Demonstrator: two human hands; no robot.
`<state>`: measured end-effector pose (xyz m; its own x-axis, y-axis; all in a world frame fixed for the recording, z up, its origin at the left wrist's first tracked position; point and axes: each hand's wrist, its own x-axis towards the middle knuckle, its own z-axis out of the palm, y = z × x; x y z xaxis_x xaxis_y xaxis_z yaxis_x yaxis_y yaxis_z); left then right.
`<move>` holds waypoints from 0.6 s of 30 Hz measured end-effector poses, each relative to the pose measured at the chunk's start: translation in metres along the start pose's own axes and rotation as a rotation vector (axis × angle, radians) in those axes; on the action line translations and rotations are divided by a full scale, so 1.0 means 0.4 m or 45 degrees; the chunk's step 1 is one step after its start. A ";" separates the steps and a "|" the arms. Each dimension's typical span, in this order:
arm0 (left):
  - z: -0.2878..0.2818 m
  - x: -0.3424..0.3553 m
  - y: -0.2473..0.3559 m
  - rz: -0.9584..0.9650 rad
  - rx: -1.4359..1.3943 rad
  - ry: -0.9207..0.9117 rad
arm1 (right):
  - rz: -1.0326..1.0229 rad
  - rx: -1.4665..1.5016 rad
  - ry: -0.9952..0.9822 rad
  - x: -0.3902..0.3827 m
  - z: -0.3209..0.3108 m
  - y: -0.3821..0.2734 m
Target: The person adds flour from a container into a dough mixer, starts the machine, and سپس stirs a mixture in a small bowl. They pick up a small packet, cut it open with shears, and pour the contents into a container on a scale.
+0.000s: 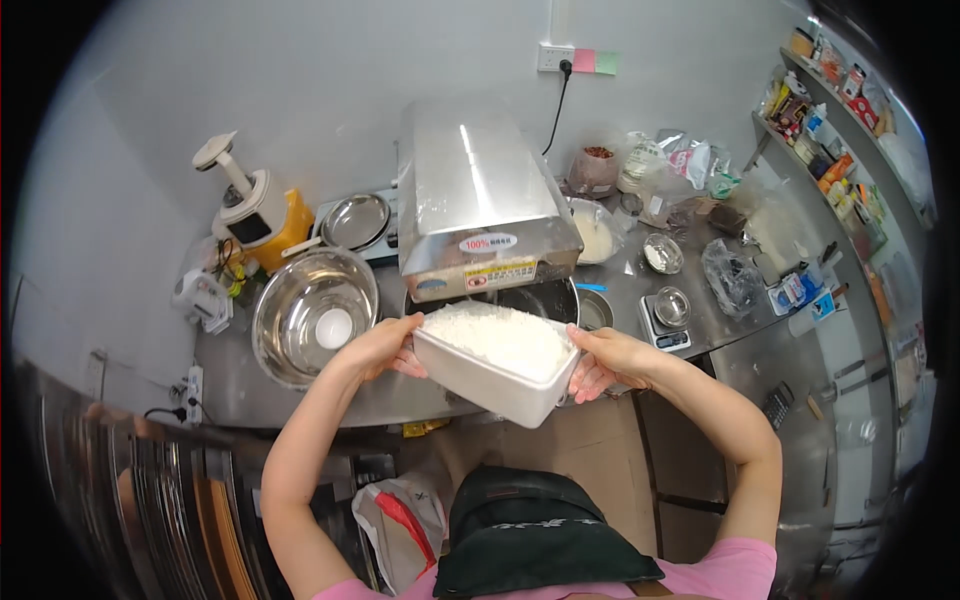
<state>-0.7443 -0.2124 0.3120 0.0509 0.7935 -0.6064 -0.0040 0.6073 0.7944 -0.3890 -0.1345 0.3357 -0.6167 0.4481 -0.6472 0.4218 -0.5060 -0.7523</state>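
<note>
White tub [487, 383] of powder [505, 338]; left hand [383, 349] and right hand [612, 361] grasping opposite ends. Hazard: uneven tilt could spill powder.

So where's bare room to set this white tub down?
Bare steel counter left of the large steel bowl; a gap between digital scale and small pan looks tight for the white tub. Back right is crowded with bags.

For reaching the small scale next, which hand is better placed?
Probably the right hand: the small scale lies closer to it than to the left hand, though both hold the white container.
</note>
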 end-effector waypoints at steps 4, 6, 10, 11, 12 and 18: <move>-0.041 0.116 0.018 -0.098 0.127 -0.103 | 0.134 -0.108 0.077 0.049 -0.014 -0.039; -0.053 0.177 -0.002 -0.070 0.275 -0.020 | 0.110 0.042 0.021 0.073 -0.038 -0.033; -0.043 0.196 0.009 -0.096 0.065 -0.257 | 0.156 -0.111 0.062 0.125 -0.076 -0.014; -0.071 0.236 -0.007 -0.157 0.077 -0.383 | 0.191 -0.126 0.064 0.140 -0.072 -0.016; -0.078 0.254 -0.015 -0.171 0.077 -0.387 | 0.200 -0.115 0.060 0.154 -0.071 -0.012; -0.071 0.254 -0.007 -0.262 0.172 -0.441 | 0.256 -0.198 0.023 0.154 -0.069 -0.012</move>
<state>-0.7676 -0.1323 0.2473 0.3693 0.5829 -0.7238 0.1712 0.7228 0.6695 -0.4109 -0.0841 0.2960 -0.4988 0.3633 -0.7869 0.6328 -0.4677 -0.6171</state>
